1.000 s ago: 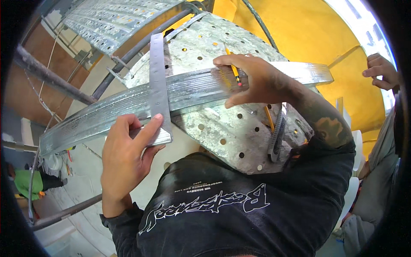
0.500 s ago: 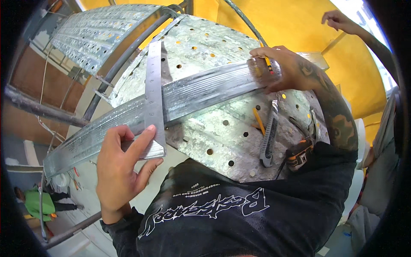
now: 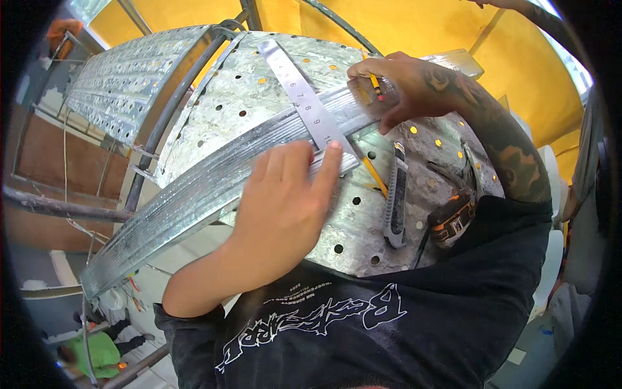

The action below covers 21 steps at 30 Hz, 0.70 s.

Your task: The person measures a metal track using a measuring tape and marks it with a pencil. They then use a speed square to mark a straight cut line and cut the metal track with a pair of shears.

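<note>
My left hand (image 3: pixel 282 201) is closed on the stock end of a steel try square (image 3: pixel 303 104), index finger pressed along the blade's lower end. The blade lies across a stack of long ridged metal channels (image 3: pixel 194 170), its far end past their far edge. My right hand (image 3: pixel 398 91) grips the channels farther right, fingers over the far side and thumb on the near side. A yellow pencil (image 3: pixel 375 85) with a pink eraser sticks out at that hand. Nearer me, a grey utility knife (image 3: pixel 395 201), another yellow pencil (image 3: pixel 376 176) and an orange-and-black tape measure (image 3: pixel 453 217) lie together.
Perforated metal scaffold planks (image 3: pixel 214 87) carry the work, with a second plank (image 3: pixel 129 81) at far left. Scaffold tubes (image 3: pixel 162 123) run alongside. A yellow wall (image 3: pixel 414 29) stands beyond. A person in green (image 3: pixel 97 355) is at lower left, and another person's arm (image 3: pixel 531 13) at upper right.
My left hand has moved right and away from me with the try square, which now slants across the channels nearer my right hand. The other person's hand has mostly left the view at the top.
</note>
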{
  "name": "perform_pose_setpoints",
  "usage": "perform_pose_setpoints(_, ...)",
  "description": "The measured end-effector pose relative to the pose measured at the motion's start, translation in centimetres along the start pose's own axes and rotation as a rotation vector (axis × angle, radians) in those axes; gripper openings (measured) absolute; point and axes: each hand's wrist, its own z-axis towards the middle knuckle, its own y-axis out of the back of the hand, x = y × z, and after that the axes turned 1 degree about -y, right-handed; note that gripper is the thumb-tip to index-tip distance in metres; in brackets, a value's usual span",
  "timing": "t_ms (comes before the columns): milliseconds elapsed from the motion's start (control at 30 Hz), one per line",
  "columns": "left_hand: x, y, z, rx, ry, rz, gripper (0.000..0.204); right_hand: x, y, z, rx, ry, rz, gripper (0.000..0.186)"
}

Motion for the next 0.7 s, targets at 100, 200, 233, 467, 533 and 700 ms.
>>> perform_pose_setpoints(100,-0.3,-1.2,1.0,-0.050,-0.063,0.029,0.046,0.2,0.6,-0.2,0.130,-0.095,0.100,0.098)
perform_pose_setpoints(200,-0.3,-1.7,1.4,-0.007,-0.034,0.021,0.047,0.3,0.6,-0.4,0.125,-0.055,0.070,0.099)
perform_pose_setpoints(233,-0.3,-1.8,1.4,-0.020,-0.014,0.068,0.049,0.2,0.5,-0.7,0.112,-0.071,0.084,0.099)
perform_pose_setpoints(467,0.3,-0.8,1.6,0.110,0.061,0.041,0.058,-0.4,0.3,-1.4,-0.106,0.057,0.058,0.089)
perform_pose_setpoints(533,0.4,-0.5,1.7,0.143,0.077,0.036,0.060,0.0,0.6,-0.7,-0.344,0.196,0.053,0.063)
perform_pose_setpoints(700,0.8,0.1,2.1,0.168,0.085,-0.015,0.057,1.3,2.0,-0.9,-0.232,0.011,0.425,0.037)
